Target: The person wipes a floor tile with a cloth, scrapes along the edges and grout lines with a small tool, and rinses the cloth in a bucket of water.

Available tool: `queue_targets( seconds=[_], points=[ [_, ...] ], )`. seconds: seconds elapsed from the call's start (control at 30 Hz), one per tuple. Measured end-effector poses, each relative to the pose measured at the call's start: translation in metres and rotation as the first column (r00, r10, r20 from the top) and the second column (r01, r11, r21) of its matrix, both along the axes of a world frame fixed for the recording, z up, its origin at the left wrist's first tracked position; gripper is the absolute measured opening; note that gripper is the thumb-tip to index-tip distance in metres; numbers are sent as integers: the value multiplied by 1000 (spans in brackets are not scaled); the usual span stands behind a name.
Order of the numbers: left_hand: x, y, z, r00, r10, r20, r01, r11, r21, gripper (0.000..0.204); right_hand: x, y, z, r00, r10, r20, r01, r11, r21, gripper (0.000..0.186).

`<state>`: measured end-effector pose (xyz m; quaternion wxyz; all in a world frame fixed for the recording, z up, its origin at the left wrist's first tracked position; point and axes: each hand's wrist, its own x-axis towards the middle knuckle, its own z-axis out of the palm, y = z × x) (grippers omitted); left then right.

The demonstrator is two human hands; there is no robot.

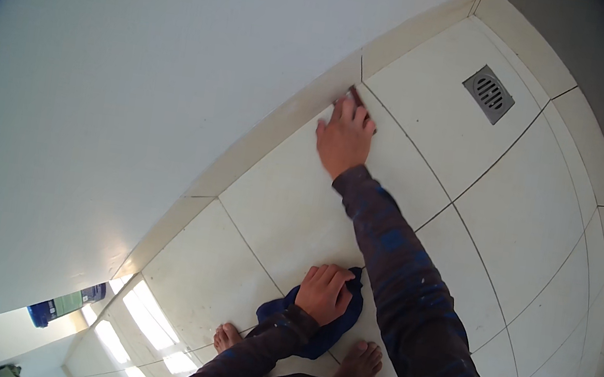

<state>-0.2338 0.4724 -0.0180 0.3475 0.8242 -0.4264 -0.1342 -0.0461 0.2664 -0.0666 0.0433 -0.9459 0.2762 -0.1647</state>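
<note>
My right hand (345,139) reaches far out to the foot of the wall. Its fingers are bent over a small dark reddish-brown flat-edged thing (356,96), pressed to the floor tile beside the skirting. Most of that thing lies hidden under the fingers, so its kind cannot be told. Nearer to me, my left hand (324,293) rests with curled fingers on a bunched dark blue cloth (343,321), which lies low between my feet. A corner of the cloth sticks out past the fingertips.
Cream floor tiles (512,179) with dark joints spread around. A grey drain grate (489,94) is set in the floor at the far right. A white wall (123,86) with tiled skirting (246,150) runs along the left. A blue-and-green container (66,303) stands at the lower left.
</note>
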Motion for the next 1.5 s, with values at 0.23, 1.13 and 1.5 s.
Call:
queue_targets(
  seconds=[0.23,1.13,1.5],
  points=[
    [-9,0,-5,998,1,-58,-1,1000,-1,29,-25,-25,-10,998,-11,68,7,998,57,70],
    [10,9,1,999,20,-31,-20,1000,-17,28,-133,-131,17,921,285,-266,-291,957,21,63],
    [6,12,2,1000,19,10,-19,1000,5,27,-134,-64,12,899,419,-126,-410,907,90,68]
  ],
)
